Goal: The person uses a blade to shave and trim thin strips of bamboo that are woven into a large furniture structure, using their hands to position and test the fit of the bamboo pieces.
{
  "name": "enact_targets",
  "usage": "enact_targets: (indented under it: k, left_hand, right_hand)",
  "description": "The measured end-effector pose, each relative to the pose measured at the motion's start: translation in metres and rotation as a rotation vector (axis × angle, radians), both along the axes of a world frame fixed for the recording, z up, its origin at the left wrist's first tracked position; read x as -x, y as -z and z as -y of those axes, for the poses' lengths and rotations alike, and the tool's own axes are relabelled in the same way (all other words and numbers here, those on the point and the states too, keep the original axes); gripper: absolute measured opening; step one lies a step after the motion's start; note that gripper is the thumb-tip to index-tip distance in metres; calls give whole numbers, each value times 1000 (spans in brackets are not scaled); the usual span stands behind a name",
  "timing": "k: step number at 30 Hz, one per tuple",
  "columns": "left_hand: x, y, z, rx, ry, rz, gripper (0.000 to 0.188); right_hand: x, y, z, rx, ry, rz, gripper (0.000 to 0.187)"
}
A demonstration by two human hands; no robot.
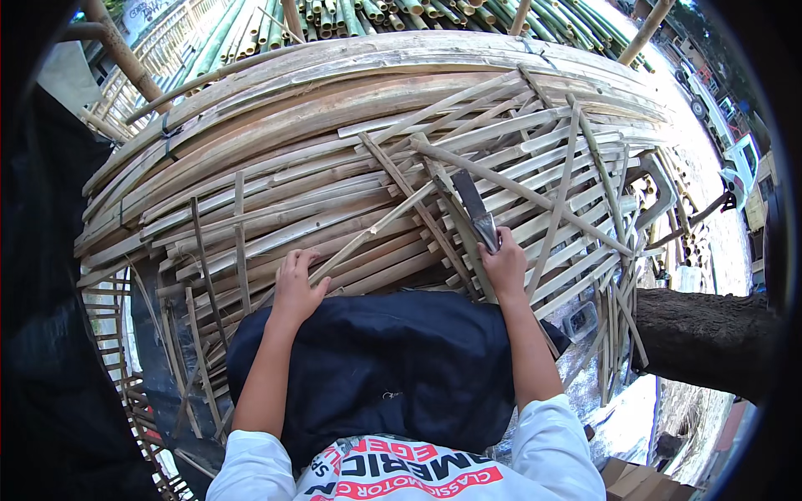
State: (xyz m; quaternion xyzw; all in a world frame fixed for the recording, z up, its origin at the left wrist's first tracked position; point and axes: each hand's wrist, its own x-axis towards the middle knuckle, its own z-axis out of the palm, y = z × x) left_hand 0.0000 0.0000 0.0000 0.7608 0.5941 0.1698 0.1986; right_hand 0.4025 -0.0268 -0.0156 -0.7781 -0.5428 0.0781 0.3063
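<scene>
My left hand (294,288) is closed around the near end of a pale bamboo strip (372,231), with the thumb along its side. The strip slants up and to the right toward a split bamboo piece (455,213). In my right hand (505,265) is a broad-bladed knife (470,196), its dark blade pointing away from me and its shiny metal collar just above my fingers. My grip hides the knife's handle. The blade's tip lies beside the split bamboo piece, close to the strip's far end. A dark cloth (393,359) covers my lap.
Long split bamboo slats (334,104) are stacked across the far side. Crossed thin strips (560,217) lie to the right, near a clear plastic container (579,320). A thick tree trunk (706,338) stands at right. Green bamboo poles (351,18) fill the back.
</scene>
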Motion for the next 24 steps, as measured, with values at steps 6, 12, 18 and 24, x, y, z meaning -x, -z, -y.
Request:
enact_targets:
  k: [6,12,18,24]
  left_hand:
    - [17,45,-1,-47,-127,82,52]
    - [16,54,-12,-29,-108,-95,35]
    - [17,59,-14,-29,-67,-170,27]
    - [18,55,-12,-116,-76,-234,28]
  right_hand:
    - [11,1,6,-84,-22,72,33]
    - [12,-1,10,-49,-47,133,33]
    - [11,6,5,-75,-38,146,30]
    - [10,10,6,-95,-63,157,28]
